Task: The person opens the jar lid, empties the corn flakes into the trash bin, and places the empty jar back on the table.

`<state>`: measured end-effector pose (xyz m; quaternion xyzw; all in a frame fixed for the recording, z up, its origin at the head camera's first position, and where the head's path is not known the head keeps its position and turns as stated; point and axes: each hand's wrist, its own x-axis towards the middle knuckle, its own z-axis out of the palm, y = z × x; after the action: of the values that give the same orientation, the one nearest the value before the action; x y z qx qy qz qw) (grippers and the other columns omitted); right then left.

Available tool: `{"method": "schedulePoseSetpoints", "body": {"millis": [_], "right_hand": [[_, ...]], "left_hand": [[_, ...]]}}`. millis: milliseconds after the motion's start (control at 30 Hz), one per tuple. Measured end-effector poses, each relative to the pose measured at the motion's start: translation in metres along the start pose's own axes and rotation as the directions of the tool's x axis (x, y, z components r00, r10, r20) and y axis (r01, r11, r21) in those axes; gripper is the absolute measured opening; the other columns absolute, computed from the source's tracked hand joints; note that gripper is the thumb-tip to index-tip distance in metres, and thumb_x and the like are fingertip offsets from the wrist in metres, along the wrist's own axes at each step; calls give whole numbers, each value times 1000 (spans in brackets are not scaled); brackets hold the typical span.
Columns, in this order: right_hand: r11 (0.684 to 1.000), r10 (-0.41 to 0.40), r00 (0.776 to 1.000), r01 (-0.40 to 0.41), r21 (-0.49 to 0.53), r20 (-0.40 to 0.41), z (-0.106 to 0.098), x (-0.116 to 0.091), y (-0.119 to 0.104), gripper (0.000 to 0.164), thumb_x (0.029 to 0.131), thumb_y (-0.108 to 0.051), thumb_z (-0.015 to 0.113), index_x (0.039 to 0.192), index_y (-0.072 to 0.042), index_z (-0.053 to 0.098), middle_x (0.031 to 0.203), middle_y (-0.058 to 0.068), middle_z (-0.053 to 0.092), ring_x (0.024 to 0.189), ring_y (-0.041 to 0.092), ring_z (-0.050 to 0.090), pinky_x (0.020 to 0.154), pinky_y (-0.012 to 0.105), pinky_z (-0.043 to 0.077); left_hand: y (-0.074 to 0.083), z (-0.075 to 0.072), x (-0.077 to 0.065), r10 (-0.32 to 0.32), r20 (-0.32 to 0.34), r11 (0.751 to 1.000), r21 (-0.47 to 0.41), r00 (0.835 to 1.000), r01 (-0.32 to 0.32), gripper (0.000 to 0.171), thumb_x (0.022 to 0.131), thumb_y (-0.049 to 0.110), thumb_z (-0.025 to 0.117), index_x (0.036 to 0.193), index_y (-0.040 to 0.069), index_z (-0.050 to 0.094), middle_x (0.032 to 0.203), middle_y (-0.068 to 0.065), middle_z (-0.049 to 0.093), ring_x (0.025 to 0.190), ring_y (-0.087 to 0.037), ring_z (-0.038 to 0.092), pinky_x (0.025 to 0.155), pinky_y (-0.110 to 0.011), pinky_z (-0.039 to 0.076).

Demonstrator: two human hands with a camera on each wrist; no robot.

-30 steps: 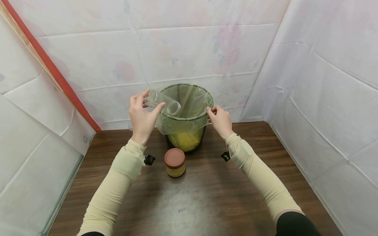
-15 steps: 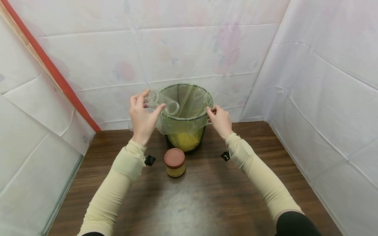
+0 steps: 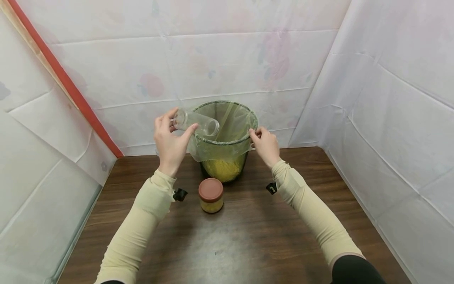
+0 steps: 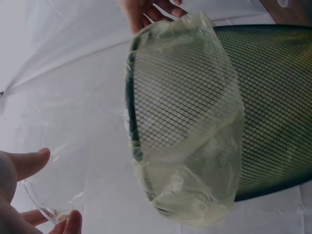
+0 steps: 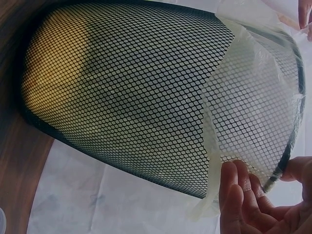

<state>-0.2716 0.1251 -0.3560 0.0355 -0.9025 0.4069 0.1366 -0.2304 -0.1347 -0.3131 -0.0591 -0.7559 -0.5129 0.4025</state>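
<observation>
My left hand holds a clear see-through cylindrical container between thumb and fingers. It is tilted, its right end above the left rim of a black mesh wastebasket. Small brownish bits show at its finger-side end in the left wrist view. A pale green plastic bag lines the basket and folds down over its rim. At the right rim, my right hand pinches the rim and bag between thumb and fingers; the right wrist view shows the fingers outside the bag. Something yellow lies low in the basket, seen through the mesh.
A small jar with a reddish-brown lid and yellowish contents stands in front of the basket on the dark wooden table. White patterned sheets wall the back and sides. A red strip runs along the left corner.
The right end of the clear container has shifted slightly right and up, so it lies nearer level over the basket. My right hand keeps its hold on the rim.
</observation>
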Motion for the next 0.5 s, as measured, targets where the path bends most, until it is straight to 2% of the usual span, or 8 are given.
{"method": "schedulePoseSetpoints", "body": {"millis": [67, 267, 367, 500], "right_hand": [[1000, -3, 1000, 3, 2, -3, 0, 0, 1, 36, 97, -44, 46, 87, -11, 57, 82, 7, 70, 67, 18, 68, 59, 33, 48], [1000, -7, 1000, 7, 10, -4, 0, -1, 2, 35, 97, -43, 46, 87, -11, 57, 84, 9, 70, 68, 19, 69, 60, 34, 49], [1000, -2, 1000, 2, 24, 13, 0, 0, 1, 38, 97, -45, 45, 90, -10, 57, 88, 12, 71, 72, 23, 69, 61, 34, 49], [999, 13, 1000, -14, 45, 22, -1, 0, 2, 40, 97, -48, 45, 90, -10, 57, 88, 11, 70, 77, 28, 70, 62, 35, 49]], "left_hand": [[1, 0, 1, -19, 1, 1000, 7, 1000, 19, 64, 72, 26, 83, 127, 5, 58, 112, -18, 51, 93, -25, 59, 83, -32, 51], [3, -2, 5, -64, 28, 991, 120, 998, 60, 64, 72, 29, 83, 127, 6, 58, 111, -18, 49, 84, -26, 55, 75, -29, 48], [3, -3, 7, -83, 26, 989, 126, 996, 79, 63, 72, 30, 83, 126, 8, 58, 111, -18, 49, 83, -26, 55, 76, -29, 47], [3, -2, 7, -77, 23, 990, 122, 997, 74, 64, 72, 32, 82, 126, 8, 59, 111, -18, 50, 85, -26, 55, 77, -29, 48]]}}
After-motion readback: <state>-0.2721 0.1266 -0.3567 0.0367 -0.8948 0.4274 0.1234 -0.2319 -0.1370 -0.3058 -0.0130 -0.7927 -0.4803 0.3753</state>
